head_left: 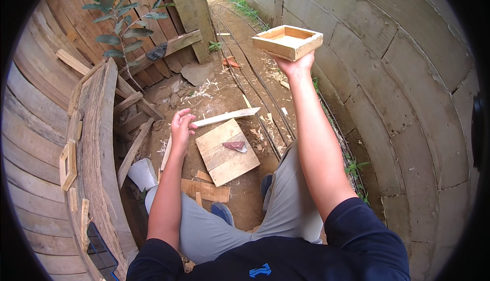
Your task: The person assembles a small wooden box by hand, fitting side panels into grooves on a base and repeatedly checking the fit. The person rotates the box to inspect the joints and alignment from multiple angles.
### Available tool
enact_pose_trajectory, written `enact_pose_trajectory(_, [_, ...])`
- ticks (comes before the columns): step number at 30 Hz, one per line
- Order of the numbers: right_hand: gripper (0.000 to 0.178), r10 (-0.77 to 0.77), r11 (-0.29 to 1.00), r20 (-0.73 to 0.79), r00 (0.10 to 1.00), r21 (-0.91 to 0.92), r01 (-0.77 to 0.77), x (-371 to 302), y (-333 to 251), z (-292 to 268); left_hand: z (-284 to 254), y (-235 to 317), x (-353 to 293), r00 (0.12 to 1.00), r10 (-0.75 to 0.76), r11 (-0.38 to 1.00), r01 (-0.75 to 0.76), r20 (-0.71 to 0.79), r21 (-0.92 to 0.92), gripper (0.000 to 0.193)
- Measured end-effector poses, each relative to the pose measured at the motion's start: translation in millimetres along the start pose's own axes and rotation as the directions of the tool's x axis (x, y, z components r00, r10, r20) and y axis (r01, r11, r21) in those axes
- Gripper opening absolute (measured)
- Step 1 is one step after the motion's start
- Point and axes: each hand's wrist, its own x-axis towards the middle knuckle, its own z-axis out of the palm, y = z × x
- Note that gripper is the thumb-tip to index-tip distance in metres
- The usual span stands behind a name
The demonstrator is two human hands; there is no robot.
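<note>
Two hands are raised in front of the seated person. Right hand (295, 65): arm extended up and forward, fingers closed under a square wooden frame (288, 41), which is held aloft, tilted slightly, open side up, near the block wall (398, 77). Left hand (181, 125): empty, fingers loosely curled and partly spread, hovering above the dirt ground (240, 204).

Below the left hand, a board (227, 152) lies flat on the ground. On the board rests a folded piece of sandpaper (235, 146). A thin slat (224, 117) lies just beyond the board, its near end beside the left fingertips. Smaller offcuts (206, 190) lie near the shoes (222, 212).

At left stands a weathered plank bench (99, 143), with a second frame (68, 164) at its outer edge. A leafy sapling (122, 26) grows against the plank fence (35, 107).
</note>
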Motion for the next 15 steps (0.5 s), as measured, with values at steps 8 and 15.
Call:
enact_pose_trajectory(8, [0.063,-0.066,0.994,-0.062,0.996,-0.089,0.06,-6.5,-3.1,-10.5,2.3,1.7,-0.4,1.0,0.009,1.0,-0.009,0.003,-0.005,0.031])
enact_pose_trajectory(15, [0.082,0.111,0.992,-0.145,0.983,0.071,-0.102,0.1,7.9,-6.3,5.4,0.4,1.7,1.0,0.013,1.0,-0.013,0.01,-0.003,0.031])
